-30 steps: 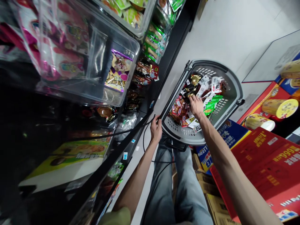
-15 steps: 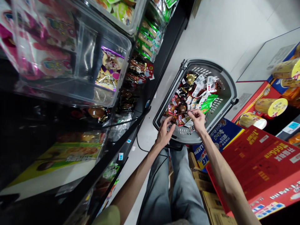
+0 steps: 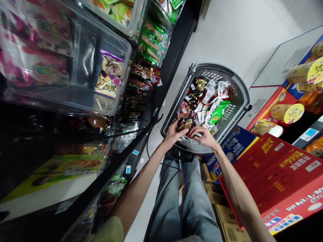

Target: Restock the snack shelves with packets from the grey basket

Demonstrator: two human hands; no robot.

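A dark, shiny snack packet (image 3: 185,123) with a brown round shape in it is between my two hands, over the near end of a grey shopping basket (image 3: 236,79). My left hand (image 3: 173,136) grips its left and lower side, thumb across the front. The fingers of my right hand (image 3: 204,137) are pinched at its lower right edge. Under and beyond my hands, the basket holds many small packets: a green and white packet (image 3: 217,112), a gold and black packet (image 3: 201,84), white packets (image 3: 223,89) and small red ones.
To the left, black shelving carries clear plastic bins (image 3: 83,64) of snacks, with a dark strap-like bar (image 3: 121,153) slanting across. At right stand red cartons (image 3: 275,171), a blue box (image 3: 232,144) and yellow cups (image 3: 287,113). Brown cartons (image 3: 230,215) lie beside my legs.
Both hands have come together around the dark packet, which is now lifted nearer my left hand. My right hand has moved left and down. The view has shifted slightly.
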